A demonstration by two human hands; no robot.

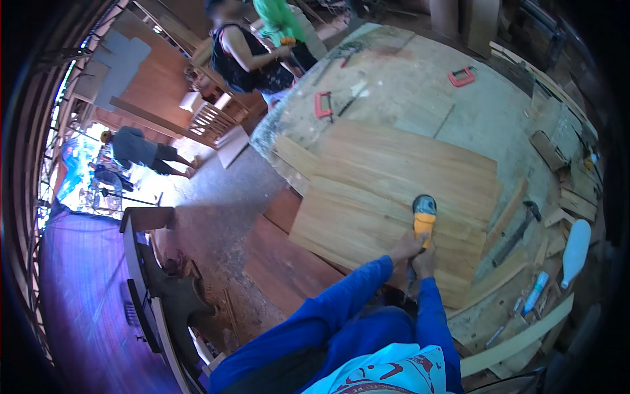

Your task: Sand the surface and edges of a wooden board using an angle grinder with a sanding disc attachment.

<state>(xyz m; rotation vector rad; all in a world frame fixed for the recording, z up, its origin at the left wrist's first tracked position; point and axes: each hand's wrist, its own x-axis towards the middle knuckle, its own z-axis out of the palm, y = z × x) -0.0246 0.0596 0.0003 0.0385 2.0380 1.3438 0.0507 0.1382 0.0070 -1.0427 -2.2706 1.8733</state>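
Note:
A wide light-brown wooden panel (367,177) lies flat on the workbench in front of me. On it rests a yellow and black handheld power sander (425,220), its dark round head pointing away from me. My left hand (406,247) is closed on the near part of the sander's body. Beside it, my right hand (424,262) also grips the tool's rear end, with its fingers partly hidden. A dark cord hangs down from the tool between my forearms.
Red clamps (461,77) lie on the workbench (394,49) beyond the panel. A hammer (518,233), wood strips, a white bottle (575,255) and a blue-white tube (536,292) are at right. A reddish board (289,259) sits lower left. Other people (246,56) stand behind the bench.

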